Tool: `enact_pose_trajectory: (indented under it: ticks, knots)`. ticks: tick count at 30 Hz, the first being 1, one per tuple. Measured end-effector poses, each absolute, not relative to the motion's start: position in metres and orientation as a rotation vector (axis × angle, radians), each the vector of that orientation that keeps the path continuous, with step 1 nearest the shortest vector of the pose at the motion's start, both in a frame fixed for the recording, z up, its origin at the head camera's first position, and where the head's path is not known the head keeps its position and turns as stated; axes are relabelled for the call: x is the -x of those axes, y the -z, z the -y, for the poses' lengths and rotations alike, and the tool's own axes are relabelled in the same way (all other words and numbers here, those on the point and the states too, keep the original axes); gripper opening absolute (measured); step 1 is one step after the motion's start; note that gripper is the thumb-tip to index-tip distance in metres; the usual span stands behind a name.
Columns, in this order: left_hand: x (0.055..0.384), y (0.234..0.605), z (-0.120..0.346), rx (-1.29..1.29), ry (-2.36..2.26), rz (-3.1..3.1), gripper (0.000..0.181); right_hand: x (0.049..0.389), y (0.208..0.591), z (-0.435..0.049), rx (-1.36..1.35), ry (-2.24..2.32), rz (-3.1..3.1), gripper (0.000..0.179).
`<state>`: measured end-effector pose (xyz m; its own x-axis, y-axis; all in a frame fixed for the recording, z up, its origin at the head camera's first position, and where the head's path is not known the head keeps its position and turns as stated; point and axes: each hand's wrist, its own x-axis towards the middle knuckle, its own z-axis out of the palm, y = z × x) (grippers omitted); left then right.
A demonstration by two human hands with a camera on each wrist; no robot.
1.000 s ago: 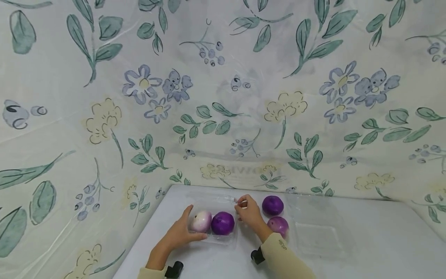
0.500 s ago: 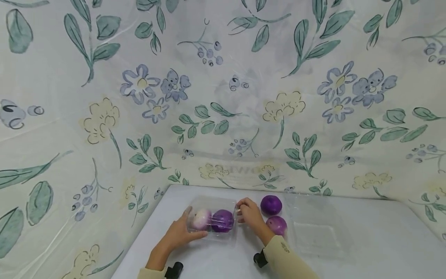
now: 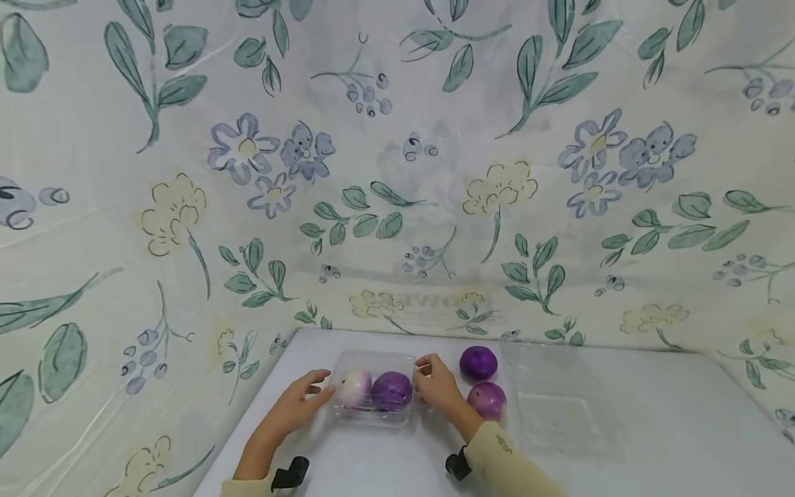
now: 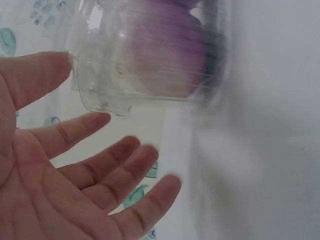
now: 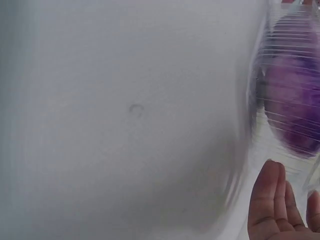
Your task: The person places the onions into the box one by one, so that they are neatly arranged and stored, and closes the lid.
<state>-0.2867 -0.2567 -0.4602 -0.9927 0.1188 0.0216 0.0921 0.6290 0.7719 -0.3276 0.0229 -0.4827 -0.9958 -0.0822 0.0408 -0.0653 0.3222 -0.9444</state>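
Note:
A clear plastic clamshell box (image 3: 373,417) stands on the table with its lid lowered over two round onions: a pale pinkish-white onion (image 3: 355,388) on the left and a dark purple onion (image 3: 392,391) on the right. At the box's left side is my left hand (image 3: 297,406), fingers spread and relaxed, thumb tip right by the plastic wall. My right hand (image 3: 437,384) is at the right edge of the lid, fingertips against it. In the right wrist view its fingers (image 5: 267,200) look fairly straight beside the box.
To the right of my right hand lie another dark purple onion (image 3: 478,363) and a pinkish-purple onion (image 3: 487,400). Farther right, a second clear plastic box (image 3: 559,414) lies opened flat on the white table (image 3: 677,428). A floral sheet (image 3: 397,207) hangs behind.
The lid has come down from the back over the two onions. My left hand has let go of the box's left side and drawn back to the left; my right hand stays at the right edge.

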Motion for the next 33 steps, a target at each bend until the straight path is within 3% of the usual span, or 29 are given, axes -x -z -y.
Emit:
enact_pose_trajectory:
  ticks: [4,9,17,22,33]
  knots:
    - [0.284,0.456,0.256,-0.194,-1.441,-2.657,0.044,0.321,0.483,-0.025,0.136,1.834,-2.497,0.049]
    - [0.281,0.453,0.254,-0.169,-1.514,-2.482,0.048,0.307,0.482,-0.031,0.08,1.889,-2.365,0.07]
    - [0.283,0.456,0.246,-0.039,-1.623,-2.41,0.062,0.284,0.477,-0.035,0.039,1.877,-2.11,0.08]
    - [0.285,0.461,0.238,0.042,-1.666,-2.454,0.06,0.28,0.48,-0.033,0.064,1.93,-2.036,0.084]
    - [0.286,0.463,0.237,-0.034,-1.692,-2.454,0.061,0.282,0.486,-0.031,0.036,2.076,-1.941,0.086]
